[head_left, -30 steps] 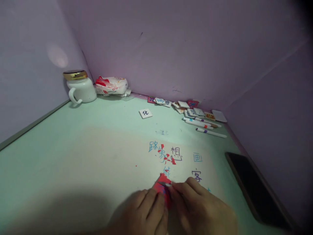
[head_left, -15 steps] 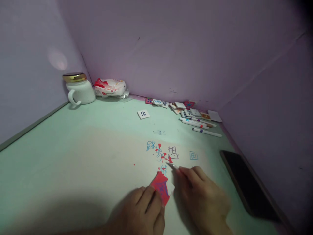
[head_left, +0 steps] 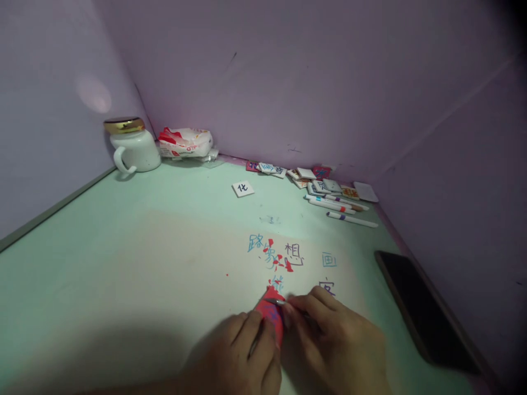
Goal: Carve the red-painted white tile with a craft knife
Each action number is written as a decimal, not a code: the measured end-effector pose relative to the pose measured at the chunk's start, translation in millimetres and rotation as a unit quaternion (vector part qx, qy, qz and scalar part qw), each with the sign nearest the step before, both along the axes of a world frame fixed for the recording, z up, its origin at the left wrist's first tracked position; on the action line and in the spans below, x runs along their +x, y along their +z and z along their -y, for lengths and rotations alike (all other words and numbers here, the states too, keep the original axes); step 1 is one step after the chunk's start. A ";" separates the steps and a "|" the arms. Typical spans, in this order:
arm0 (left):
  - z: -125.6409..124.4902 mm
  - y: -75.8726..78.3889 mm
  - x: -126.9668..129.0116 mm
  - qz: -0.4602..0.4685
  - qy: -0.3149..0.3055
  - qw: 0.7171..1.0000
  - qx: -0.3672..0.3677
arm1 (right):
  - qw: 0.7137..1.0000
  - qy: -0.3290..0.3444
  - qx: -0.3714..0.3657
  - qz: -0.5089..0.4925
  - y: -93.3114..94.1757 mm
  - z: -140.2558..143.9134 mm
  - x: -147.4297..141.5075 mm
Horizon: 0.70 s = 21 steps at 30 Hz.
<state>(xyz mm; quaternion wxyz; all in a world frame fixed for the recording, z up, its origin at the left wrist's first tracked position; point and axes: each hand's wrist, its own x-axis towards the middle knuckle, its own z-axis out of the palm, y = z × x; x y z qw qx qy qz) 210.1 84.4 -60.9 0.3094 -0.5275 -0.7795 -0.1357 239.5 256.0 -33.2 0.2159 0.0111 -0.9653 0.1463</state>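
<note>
Red paper piece point(head_left: 272, 315): pinched in my left hand point(head_left: 242, 356), low on the tabletop point(head_left: 102, 263). Right hand point(head_left: 333, 340): fingers closed on a thin blade point(head_left: 281, 302), back at the paper's edge after half a second out by the scattered red scraps point(head_left: 280, 262); cutting resumes, I judge.

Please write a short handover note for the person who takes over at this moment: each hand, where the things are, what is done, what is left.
Left hand: holds the red piece down on the table.
Right hand: grips a thin tool, tip on the red piece's upper edge.
Done: red scraps lie over the written characters.
Left: most of the red piece is uncut.
Nearby: tiles and markers at the far wall, phone at right, mug far left.
</note>
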 end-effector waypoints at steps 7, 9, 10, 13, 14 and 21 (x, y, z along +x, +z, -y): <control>-1.6 -0.7 -1.0 0.024 -0.014 1.000 0.006 | 1.000 -0.009 0.014 0.016 1.5 -3.7 -6.5; -2.8 -1.5 -0.6 0.030 -0.011 0.999 0.014 | 1.000 -0.007 0.008 0.014 1.4 -3.4 -6.6; -3.3 -1.7 -0.6 0.032 -0.010 0.999 0.018 | 1.000 -0.005 0.003 0.016 1.1 -2.9 -6.4; -3.6 -0.3 -1.1 0.034 -0.012 0.999 0.029 | 1.000 -0.007 -0.014 0.017 -1.1 -1.3 -5.9; -3.2 1.2 -1.3 0.034 -0.017 0.999 0.029 | 1.000 -0.011 -0.015 0.017 -2.4 -1.5 -6.3; 0.3 10.1 1.0 0.088 -0.032 0.996 0.003 | 0.990 -0.110 -0.051 -0.067 -19.7 -27.3 -9.0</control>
